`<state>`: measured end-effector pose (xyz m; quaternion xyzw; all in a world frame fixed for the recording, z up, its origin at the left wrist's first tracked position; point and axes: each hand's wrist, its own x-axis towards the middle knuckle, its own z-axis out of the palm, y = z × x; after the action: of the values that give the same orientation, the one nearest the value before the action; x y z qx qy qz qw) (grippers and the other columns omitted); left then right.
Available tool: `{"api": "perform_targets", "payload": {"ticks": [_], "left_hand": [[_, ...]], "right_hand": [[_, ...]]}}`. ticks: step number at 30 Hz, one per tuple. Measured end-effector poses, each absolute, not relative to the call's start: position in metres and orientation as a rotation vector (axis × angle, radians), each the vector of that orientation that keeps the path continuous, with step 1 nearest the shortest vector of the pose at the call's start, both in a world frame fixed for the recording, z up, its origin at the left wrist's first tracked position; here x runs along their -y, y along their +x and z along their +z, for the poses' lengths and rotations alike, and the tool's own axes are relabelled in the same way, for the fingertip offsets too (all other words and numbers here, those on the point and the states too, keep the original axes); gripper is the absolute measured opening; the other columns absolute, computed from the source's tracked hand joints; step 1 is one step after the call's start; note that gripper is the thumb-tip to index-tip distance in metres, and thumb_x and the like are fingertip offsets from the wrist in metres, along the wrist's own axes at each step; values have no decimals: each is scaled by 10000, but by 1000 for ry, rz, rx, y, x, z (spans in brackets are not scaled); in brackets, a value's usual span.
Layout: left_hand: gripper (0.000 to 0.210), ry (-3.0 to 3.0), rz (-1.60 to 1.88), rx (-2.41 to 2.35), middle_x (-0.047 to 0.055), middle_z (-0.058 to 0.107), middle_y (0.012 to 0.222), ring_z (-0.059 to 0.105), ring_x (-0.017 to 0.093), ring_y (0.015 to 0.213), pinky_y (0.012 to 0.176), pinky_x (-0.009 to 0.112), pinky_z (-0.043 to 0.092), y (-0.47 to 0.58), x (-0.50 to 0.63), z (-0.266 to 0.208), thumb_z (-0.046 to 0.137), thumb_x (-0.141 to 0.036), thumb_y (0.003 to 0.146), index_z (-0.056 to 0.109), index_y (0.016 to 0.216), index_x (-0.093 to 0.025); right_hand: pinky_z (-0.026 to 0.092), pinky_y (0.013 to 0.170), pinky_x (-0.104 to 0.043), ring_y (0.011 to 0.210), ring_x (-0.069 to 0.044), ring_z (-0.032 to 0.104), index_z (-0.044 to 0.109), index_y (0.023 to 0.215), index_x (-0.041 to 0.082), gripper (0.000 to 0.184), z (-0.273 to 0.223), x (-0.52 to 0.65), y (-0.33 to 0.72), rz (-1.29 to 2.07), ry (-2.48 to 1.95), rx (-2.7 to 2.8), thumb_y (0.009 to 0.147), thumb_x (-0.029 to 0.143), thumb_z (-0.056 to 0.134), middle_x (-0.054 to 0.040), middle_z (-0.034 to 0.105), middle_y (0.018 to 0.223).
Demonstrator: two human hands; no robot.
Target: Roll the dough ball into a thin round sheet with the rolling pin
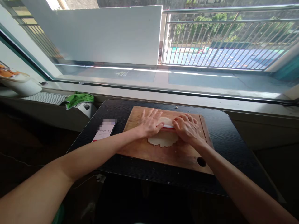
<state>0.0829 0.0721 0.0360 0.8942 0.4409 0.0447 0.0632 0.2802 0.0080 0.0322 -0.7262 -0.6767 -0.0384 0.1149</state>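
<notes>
A flat sheet of pale dough (163, 139) with a ragged edge lies on a wooden cutting board (140, 152). Across the dough runs a red-and-white rod (168, 128), its two ends hidden under my hands. My left hand (150, 123) presses down over the rod's left end, its fingers stretched forward and spread. At the other end, my right hand (187, 127) has its fingers bent over the rod. More dough shows beyond the rod, between the hands.
The board rests on a black table (224, 140) dotted with small crumbs. Left of it lies a phone (104, 130) showing a timer. A green cloth (79, 99) hangs on a ledge by the window. The board has a round hole (201, 161) near its front right corner.
</notes>
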Motion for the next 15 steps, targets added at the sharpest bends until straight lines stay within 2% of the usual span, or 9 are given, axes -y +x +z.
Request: {"api": "perform_targets", "payload": {"ticks": [2,8,11,15], "left_hand": [[656,2706,148,-1334,80,316,1661,170,313,1563,1248,627,96,83,-72,35,283,-551,1018,340,1582,-223],[677,2529,121,-1512,123,218,1688,130,293,1573,1241,635,99,103,-112,49,236,-507,1028,265,1602,-149],[678,2593,93,-1394,105,211,1692,118,295,1575,1244,632,69,94,-93,46,222,-519,1029,250,1611,-171],[641,2693,104,-1293,70,284,1674,149,306,1567,1243,635,72,83,-67,39,267,-513,1023,296,1600,-236]], "right_hand": [[340,1082,-476,1270,-299,473,716,1079,241,440,29,-7,280,-135,-2105,1981,1014,445,332,-116,663,1263],[337,1106,-500,1380,-322,406,582,1382,173,558,41,-53,287,22,-2291,1750,1002,493,328,-163,526,1466],[313,1138,-501,1427,-320,367,583,1389,178,550,32,-30,283,-92,-2196,1865,1010,483,326,-152,503,1511],[277,1162,-514,1425,-322,372,629,1335,202,518,20,-1,277,-231,-2068,1964,1010,473,331,-135,554,1477]]}}
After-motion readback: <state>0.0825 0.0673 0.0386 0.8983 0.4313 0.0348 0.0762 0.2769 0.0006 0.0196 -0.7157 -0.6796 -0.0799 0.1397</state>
